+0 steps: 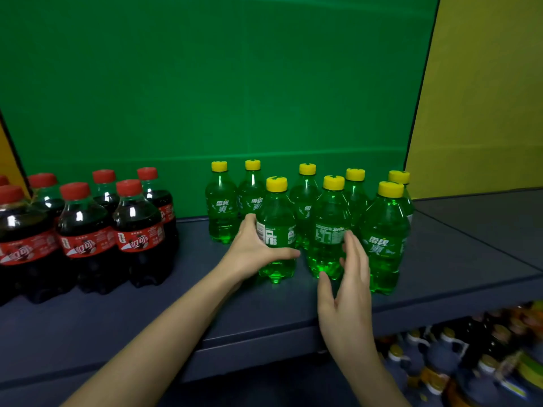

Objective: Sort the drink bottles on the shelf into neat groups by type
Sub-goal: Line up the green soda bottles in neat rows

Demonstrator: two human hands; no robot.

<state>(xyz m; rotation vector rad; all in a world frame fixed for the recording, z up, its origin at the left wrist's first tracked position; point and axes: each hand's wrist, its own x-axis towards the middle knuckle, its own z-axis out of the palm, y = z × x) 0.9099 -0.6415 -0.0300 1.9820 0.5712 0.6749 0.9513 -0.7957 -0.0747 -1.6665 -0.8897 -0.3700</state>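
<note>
Green bottles stand upright on the shelf, long axes vertical and yellow caps up, in a loose cluster from centre toward 3 o'clock. They are clear ribbed plastic with rounded shoulders and lobed feet, filled with bright green liquid. Some labels face forward and others are turned to show the small print.

The left hand grips the front-left bottle at its label, the thumb across the front and the fingers curled round its 9 o'clock side. The right hand is flat with straight fingers and holds nothing. It is set edge-on at the 3 o'clock side of the neighbouring bottle; I cannot tell whether it touches.

Cola bottles of the same shape, with dark contents, red caps and red labels, stand grouped at 9 o'clock, well apart from the green ones. The shelf is matt dark grey with a green back panel. At 5 o'clock, a lower shelf holds blurred bottles.
</note>
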